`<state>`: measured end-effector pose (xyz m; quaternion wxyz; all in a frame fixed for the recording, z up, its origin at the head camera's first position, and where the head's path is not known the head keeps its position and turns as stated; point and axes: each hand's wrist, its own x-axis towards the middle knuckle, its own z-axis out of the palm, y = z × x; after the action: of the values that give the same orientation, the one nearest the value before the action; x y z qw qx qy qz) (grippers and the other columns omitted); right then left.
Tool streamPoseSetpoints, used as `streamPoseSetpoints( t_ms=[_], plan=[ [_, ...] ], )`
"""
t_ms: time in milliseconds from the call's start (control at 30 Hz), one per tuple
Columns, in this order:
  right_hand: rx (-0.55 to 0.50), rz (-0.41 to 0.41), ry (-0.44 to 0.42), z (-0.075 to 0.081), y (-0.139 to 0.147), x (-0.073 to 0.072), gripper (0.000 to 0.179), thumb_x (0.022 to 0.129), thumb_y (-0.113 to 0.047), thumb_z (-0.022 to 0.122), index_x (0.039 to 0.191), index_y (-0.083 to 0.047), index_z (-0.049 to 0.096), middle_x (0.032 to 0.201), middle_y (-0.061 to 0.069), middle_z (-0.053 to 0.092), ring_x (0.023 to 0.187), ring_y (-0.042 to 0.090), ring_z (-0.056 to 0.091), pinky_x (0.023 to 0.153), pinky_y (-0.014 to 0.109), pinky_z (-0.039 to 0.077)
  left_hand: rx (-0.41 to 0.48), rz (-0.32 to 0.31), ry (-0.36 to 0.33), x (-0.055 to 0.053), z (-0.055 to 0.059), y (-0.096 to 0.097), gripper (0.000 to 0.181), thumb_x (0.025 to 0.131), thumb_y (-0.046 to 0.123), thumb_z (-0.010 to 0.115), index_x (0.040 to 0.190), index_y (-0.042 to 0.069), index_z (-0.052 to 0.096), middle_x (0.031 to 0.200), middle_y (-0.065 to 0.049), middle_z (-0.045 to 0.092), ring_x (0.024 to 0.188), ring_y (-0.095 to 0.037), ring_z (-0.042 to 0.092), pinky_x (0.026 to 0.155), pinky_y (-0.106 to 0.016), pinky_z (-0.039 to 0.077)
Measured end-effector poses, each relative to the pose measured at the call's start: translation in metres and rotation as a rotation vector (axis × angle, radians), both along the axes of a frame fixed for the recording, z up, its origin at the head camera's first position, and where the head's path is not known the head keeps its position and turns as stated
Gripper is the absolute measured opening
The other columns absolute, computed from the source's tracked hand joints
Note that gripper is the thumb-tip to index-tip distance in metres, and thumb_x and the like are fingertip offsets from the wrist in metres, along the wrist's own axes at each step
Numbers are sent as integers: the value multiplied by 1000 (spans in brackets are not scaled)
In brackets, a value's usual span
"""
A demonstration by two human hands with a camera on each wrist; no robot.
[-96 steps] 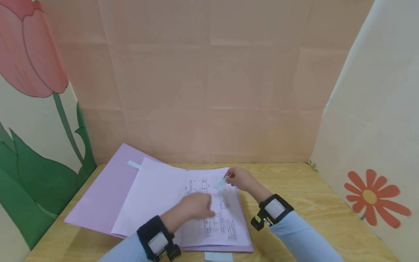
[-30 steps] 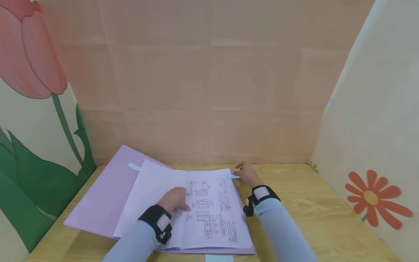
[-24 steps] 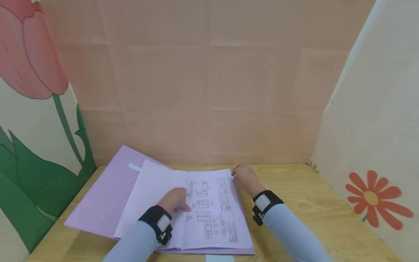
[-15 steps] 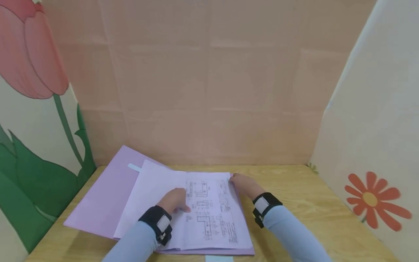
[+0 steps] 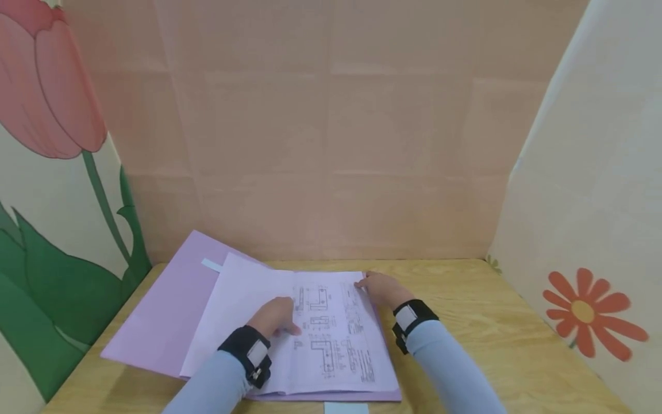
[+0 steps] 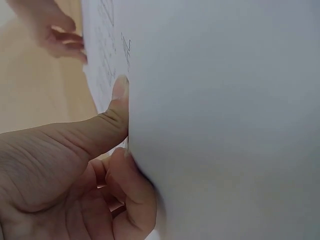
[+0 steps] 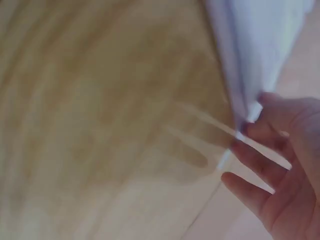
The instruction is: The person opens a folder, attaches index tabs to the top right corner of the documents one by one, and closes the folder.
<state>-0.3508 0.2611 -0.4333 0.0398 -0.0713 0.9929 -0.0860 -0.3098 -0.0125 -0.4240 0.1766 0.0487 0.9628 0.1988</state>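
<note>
A purple folder (image 5: 150, 322) lies spread on the table with white pages inside. Its right-hand page (image 5: 357, 333) carries printed line drawings; the left-hand page (image 5: 217, 322) is blank. Near the fold my left hand (image 5: 274, 316) grips the paper with curled fingers, thumb toward the drawings. In the left wrist view the thumb (image 6: 120, 92) and a bent index finger close on the paper there. My right hand (image 5: 383, 288) pinches the top right corner of the printed page between thumb and index, the other fingers loosely spread. The pale blue sticky tab there is hidden by the hand.
Another pale blue strip (image 5: 211, 265) sticks out beside the blank page on the folder cover. A pale blue piece (image 5: 346, 408) lies at the table's front edge. The wooden table (image 5: 496, 328) meets a beige back wall (image 5: 331, 144).
My right hand has carried the blue sticky tab to the printed page's top right corner and now pinches there. My left hand has shifted left toward the fold and stayed there.
</note>
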Motion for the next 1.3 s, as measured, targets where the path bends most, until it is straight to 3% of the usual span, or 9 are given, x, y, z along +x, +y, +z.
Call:
streamPoseSetpoints(
  t_ms=[133,233,400,467,633,733,900,1100,1300],
  plan=[
    [45,141,1,8,10,-4,21,95,-11,59,109,-12,74,114,9,67,99,23,61,85,39,49,1,11,1,1,0,2,48,73,19,84,111,1,61,82,-11,58,66,-24,57,61,-31,49],
    [15,143,26,18,11,-6,14,92,-10,62,100,-7,74,104,9,67,96,25,61,88,42,50,-12,18,-3,0,0,2,47,73,19,84,110,2,61,81,-11,58,66,-23,57,61,-31,49],
    [-196,-35,106,22,1,-17,8,93,-9,61,93,-3,66,87,8,62,80,22,57,73,34,51,-34,14,-6,-2,-2,1,48,72,21,84,111,2,61,81,-10,58,65,-23,58,60,-30,48],
    [-264,-114,78,18,-4,-20,9,92,-10,62,88,-3,66,80,6,61,73,20,56,64,29,47,-24,16,-4,-3,-1,0,50,72,21,84,112,2,61,81,-10,58,65,-23,58,60,-30,48],
    [-309,-308,-8,4,-9,-27,15,84,-14,72,74,-3,69,65,2,56,63,18,54,56,25,38,3,22,17,-3,1,-1,50,71,19,84,112,1,61,82,-10,58,65,-23,57,60,-31,48],
    [-373,-409,-1,-4,-10,-29,19,80,-19,76,81,0,72,68,5,57,65,21,54,59,27,39,9,9,24,-1,1,-2,51,71,20,84,113,0,61,82,-11,59,64,-23,57,59,-31,49],
    [-438,-476,-23,-13,-3,-30,35,79,-25,77,98,4,71,78,9,62,69,22,57,63,30,45,26,-8,23,1,-1,-1,55,71,20,84,115,-1,59,84,-12,59,63,-24,57,57,-31,49],
    [-503,-520,-70,-16,13,-28,18,79,-20,76,82,-3,73,64,4,58,61,20,53,60,29,37,18,-24,43,3,-3,4,55,71,22,84,115,0,60,83,-12,59,62,-23,57,56,-31,48],
    [-483,-544,-76,-12,12,-27,29,78,-30,78,71,-4,69,59,3,55,58,19,53,55,28,35,7,-35,49,6,-2,4,52,72,23,84,112,0,61,79,-10,58,60,-23,57,56,-29,47]
  ],
)
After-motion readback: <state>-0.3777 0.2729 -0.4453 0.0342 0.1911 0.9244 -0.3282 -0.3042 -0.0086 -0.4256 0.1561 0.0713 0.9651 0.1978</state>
